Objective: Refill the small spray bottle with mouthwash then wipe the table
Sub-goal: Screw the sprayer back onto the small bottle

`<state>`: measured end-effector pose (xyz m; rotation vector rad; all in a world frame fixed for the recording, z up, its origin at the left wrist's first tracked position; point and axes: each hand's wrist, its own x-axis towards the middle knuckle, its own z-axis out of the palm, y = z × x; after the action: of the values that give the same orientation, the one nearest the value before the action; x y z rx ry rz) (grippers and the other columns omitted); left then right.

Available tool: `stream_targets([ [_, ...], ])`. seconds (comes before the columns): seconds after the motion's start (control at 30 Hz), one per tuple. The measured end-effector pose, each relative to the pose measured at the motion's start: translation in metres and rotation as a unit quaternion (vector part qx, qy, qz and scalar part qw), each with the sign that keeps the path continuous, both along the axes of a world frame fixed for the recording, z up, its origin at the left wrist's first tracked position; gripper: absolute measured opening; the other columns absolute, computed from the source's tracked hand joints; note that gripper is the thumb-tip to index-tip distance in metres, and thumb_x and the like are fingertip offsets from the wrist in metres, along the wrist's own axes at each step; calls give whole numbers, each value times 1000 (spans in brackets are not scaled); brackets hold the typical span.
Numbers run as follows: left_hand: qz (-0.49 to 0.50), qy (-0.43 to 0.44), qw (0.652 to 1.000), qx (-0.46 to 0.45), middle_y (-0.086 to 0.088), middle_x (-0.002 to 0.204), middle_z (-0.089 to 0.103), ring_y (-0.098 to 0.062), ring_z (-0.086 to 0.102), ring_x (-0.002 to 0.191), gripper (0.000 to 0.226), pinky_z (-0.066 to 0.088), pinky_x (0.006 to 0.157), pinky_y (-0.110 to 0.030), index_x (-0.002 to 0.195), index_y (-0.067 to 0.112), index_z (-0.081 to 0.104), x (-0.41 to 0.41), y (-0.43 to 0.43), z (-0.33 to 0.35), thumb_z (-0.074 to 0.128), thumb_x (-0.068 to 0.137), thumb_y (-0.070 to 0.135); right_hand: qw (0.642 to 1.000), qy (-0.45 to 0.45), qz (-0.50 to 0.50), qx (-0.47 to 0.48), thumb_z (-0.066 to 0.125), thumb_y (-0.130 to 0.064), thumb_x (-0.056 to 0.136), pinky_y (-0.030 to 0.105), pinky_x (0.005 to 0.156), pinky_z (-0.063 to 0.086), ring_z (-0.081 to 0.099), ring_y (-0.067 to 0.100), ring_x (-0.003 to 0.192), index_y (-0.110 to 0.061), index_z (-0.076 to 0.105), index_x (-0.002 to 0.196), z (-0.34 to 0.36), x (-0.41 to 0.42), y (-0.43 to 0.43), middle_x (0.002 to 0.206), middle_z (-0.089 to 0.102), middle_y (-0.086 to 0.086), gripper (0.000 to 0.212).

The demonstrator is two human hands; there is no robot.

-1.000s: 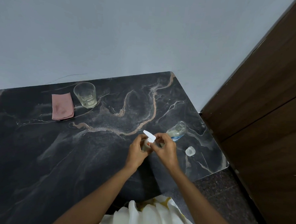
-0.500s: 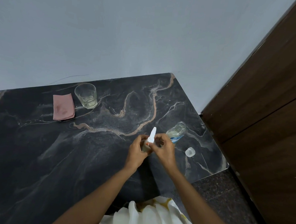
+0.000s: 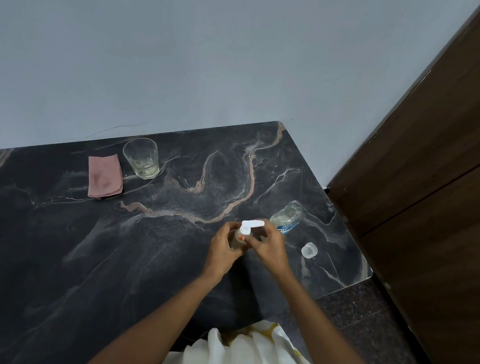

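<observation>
Filling the corner between a grey wall and a brown wooden door, a dark marble table [image 3: 62, 256] carries everything. The small spray bottle [image 3: 240, 237] stands upright in the left hand [image 3: 222, 250]; the right hand [image 3: 269, 246] pinches its white nozzle [image 3: 252, 224], which points right. The mouthwash bottle [image 3: 285, 219] stands uncapped just behind.

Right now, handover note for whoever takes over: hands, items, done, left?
Left hand: grip on the spray bottle.
Right hand: grip on its white spray head, seated on the neck.
Mouthwash bottle stands open behind the right hand; its cap lies to the right.
Pink cloth and glass sit far left.
Done: apparently the refill.
Left: secure head, cap mouthwash, wipe table.
</observation>
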<state>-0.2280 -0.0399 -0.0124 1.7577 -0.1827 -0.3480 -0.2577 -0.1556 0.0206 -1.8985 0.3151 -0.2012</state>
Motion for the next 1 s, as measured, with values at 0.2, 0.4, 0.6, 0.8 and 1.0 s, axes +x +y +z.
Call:
stream_targets([
  [0.2, -2, -3, 1000, 3, 10, 96, 62, -6, 61, 92, 46, 51, 75, -18, 97, 31, 51, 0, 1, 0, 73, 68, 3, 1000, -4, -10, -18, 80, -7, 61, 8, 66, 42, 54, 6, 77, -28, 52, 82, -7, 4, 3, 87, 57, -1, 40],
  [0.4, -3, -2, 1000, -15, 3, 103, 62, -8, 61, 96, 47, 49, 78, -20, 100, 29, 51, -1, 0, 1, 75, 67, 6, 993, 1, 114, -18, 68, 4, 74, 11, 83, 44, 56, 2, 97, -10, 62, 109, 4, 1, -11, 102, 59, -9, 39],
  [0.6, -1, 2, 1000, -5, 7, 98, 62, -6, 61, 92, 47, 50, 74, -16, 98, 29, 52, -1, 1, 0, 76, 65, 6, 999, 14, 24, -16, 71, 0, 70, 27, 70, 50, 62, 14, 77, -12, 63, 86, 2, 3, -3, 85, 65, 4, 22],
  [0.8, 4, -14, 1000, 8, 3, 93, 63, -11, 62, 87, 41, 49, 68, -15, 100, 20, 55, 0, 0, -2, 72, 67, 2, 998, 10, 24, -64, 78, -11, 66, 6, 69, 42, 53, -3, 81, -19, 56, 96, -4, 5, 2, 89, 53, -14, 38],
  [1.0, 1, -22, 1000, -13, 4, 97, 64, -8, 62, 91, 44, 51, 76, -19, 103, 22, 55, -1, 0, -2, 75, 67, 5, 991, 19, 116, -59, 66, -1, 78, 20, 82, 47, 59, 14, 95, -11, 63, 108, 4, 4, -11, 104, 62, -1, 32],
])
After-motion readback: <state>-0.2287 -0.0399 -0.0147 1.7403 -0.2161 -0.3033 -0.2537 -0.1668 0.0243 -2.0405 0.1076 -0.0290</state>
